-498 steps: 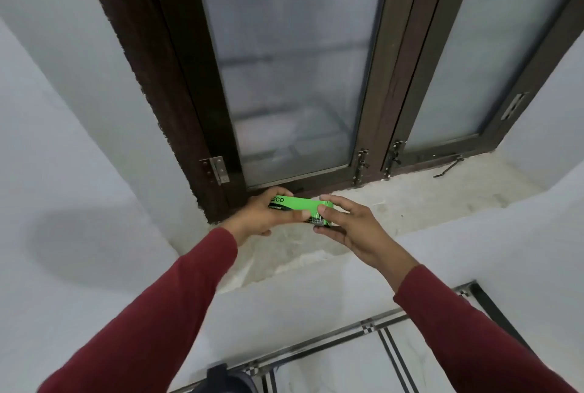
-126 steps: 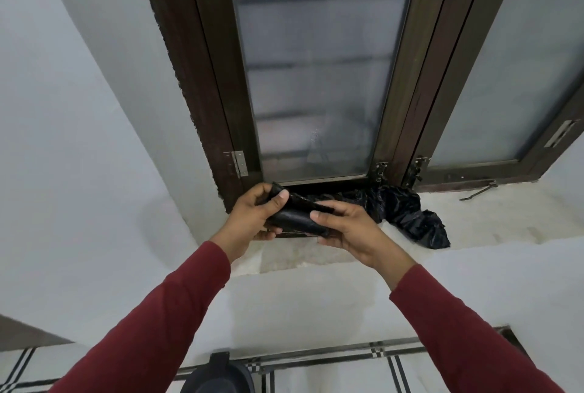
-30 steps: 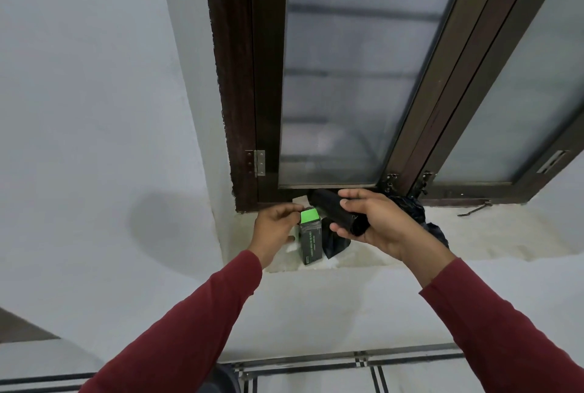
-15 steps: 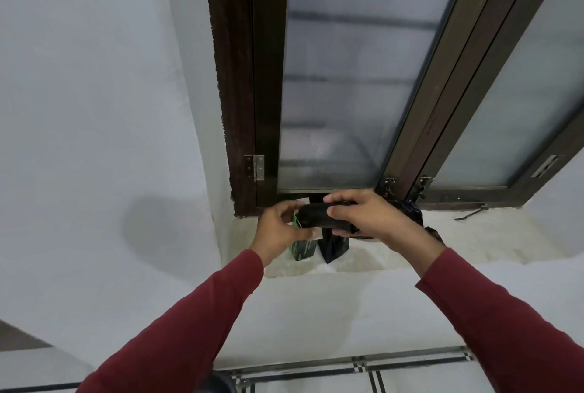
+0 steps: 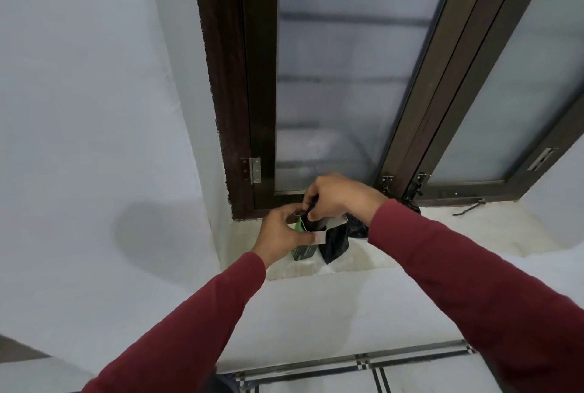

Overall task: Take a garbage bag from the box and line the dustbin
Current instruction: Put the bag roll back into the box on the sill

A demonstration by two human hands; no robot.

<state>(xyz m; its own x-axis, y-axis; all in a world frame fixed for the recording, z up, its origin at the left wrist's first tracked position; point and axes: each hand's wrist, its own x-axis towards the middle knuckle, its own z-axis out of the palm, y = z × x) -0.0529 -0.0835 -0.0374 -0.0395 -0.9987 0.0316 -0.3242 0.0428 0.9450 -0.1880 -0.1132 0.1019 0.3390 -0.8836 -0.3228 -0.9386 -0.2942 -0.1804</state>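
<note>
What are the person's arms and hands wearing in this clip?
Both arms are covered by plain dark red long sleeves, the left sleeve and right sleeve, each ending at the wrist. The left hand and right hand are bare: no gloves, rings or watch visible.

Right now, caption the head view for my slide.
Both hands push the black bag roll into the green box on the windowsill.

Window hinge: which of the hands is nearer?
Left. The left hand sits just below-right of the hinge; the right hand is farther right.
</note>
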